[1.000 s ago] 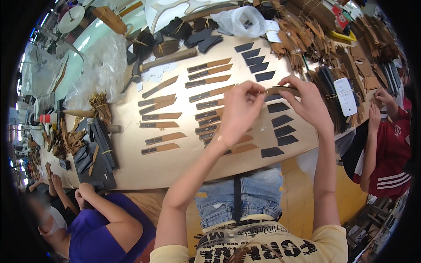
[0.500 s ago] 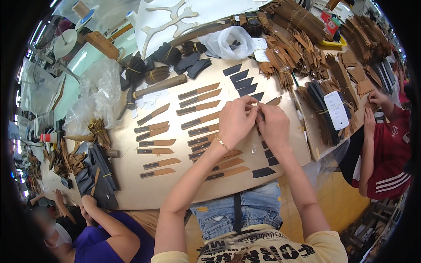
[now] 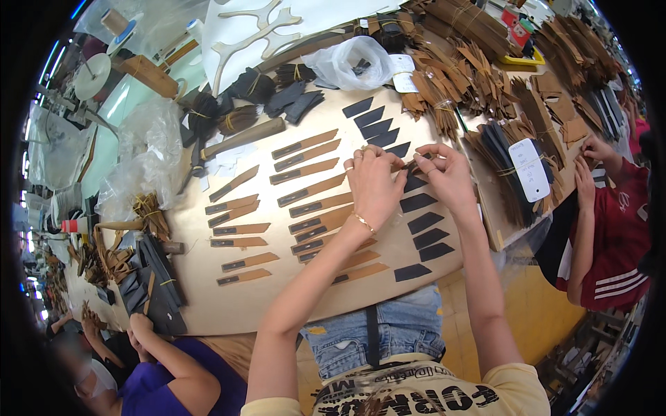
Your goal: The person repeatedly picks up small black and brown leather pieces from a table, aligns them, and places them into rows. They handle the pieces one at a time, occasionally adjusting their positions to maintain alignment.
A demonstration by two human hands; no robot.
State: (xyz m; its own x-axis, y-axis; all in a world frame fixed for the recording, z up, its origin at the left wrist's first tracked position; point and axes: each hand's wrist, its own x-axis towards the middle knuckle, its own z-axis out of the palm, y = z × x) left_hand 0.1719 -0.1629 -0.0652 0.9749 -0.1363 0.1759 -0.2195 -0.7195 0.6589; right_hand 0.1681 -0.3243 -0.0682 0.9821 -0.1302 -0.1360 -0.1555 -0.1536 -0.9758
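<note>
My left hand (image 3: 374,184), with a ring and a bracelet, is closed, its fingertips bent down over a column of short black strips (image 3: 418,202). What it pinches is hidden. Close beside it, my right hand (image 3: 447,182) has thumb and index finger together at a dark strip end, partly covered by the fingers. Left of my hands lie brown strips (image 3: 316,188) with slanted ends, each carrying a black piece at its left end. A second column of similar brown strips (image 3: 250,260) lies farther left.
Hammer (image 3: 244,137), bundled dark pieces (image 3: 253,87) and a plastic bag (image 3: 354,64) lie at the back. Brown strip bundles (image 3: 479,76) and a white tag (image 3: 529,170) are on the right. Co-workers sit on both sides, one in red (image 3: 617,236), one in purple (image 3: 166,374).
My hands have drawn slightly apart, and my right hand has shifted right. More of the black strips beneath now show. The whole view has shifted a little.
</note>
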